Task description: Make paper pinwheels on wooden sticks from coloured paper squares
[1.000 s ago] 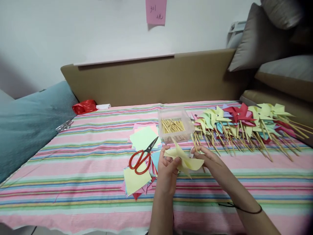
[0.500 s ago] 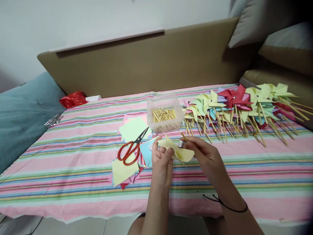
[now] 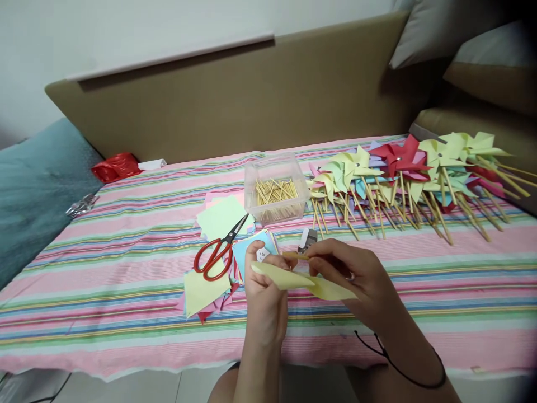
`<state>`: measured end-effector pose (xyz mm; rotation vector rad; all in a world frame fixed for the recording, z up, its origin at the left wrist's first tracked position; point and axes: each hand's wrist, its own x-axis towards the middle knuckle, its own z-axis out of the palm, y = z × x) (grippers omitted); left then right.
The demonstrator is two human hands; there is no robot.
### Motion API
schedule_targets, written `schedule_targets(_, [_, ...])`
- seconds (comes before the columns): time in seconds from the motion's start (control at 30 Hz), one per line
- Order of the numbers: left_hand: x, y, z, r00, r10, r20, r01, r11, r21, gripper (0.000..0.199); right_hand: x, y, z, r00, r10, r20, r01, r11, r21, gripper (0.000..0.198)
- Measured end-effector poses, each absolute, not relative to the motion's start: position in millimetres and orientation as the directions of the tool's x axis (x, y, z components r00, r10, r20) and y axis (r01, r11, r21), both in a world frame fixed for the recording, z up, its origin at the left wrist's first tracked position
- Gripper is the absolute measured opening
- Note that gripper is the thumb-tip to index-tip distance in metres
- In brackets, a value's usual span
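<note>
Between my hands is a pale yellow paper pinwheel, seen nearly edge-on. My left hand grips its left side, fingers bent behind the paper. My right hand pinches a thin wooden stick behind the pinwheel; whether stick and paper are joined cannot be seen. Just beyond the right fingers lies a small grey-and-white object, partly covered. Left of my hands, red-handled scissors rest across stacks of coloured paper squares, with a light green sheet and a yellow sheet on top.
A clear plastic box of short sticks stands beyond my hands. Many finished pinwheels are heaped at the right. A red plastic bag, a white roll and a clear packet lie at the left on the striped cloth.
The pinwheel has turned from facing me at an angle to nearly edge-on. The stick in my right hand has swung to lie level behind it. The view has shifted slightly.
</note>
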<state>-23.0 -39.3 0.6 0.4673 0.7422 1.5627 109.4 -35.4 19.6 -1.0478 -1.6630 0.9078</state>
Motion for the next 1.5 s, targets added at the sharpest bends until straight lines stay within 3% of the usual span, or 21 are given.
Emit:
schedule_targets(0.23, [-36.5,-41.2,-1.1,-0.12,0.993,-0.021,-0.721,-0.073,0.689,0.06,100.4,-40.2,29.1,-0.201,0.838,0.507,0.33,0.546,-0.77,0.009])
schedule_targets(0.43, [-45.7,-41.0,-9.0,-0.069,0.997,0.047,-0.754,-0.083,0.651,0.044,93.5,-42.6,29.8,-0.184,0.816,0.548,0.336,0.576,-0.745,0.01])
schedule_targets(0.87, [-49.7,-37.9,-6.7,-0.075,0.995,0.064,-0.761,-0.099,0.641,0.037,87.1,-45.2,33.6,-0.142,0.776,0.615,0.351,0.62,-0.701,0.014])
schedule_targets(1.17, [-46.5,-38.3,-4.6,-0.172,0.984,0.035,-0.715,-0.149,0.683,0.05,87.3,-46.3,33.2,-0.138,0.806,0.576,0.351,0.584,-0.732,0.013])
schedule_targets(1.5, [-50.2,-36.9,-4.0,-0.144,0.988,0.057,-0.689,-0.142,0.711,0.059,85.7,-46.9,31.1,-0.098,0.8,0.592,0.362,0.583,-0.728,0.014])
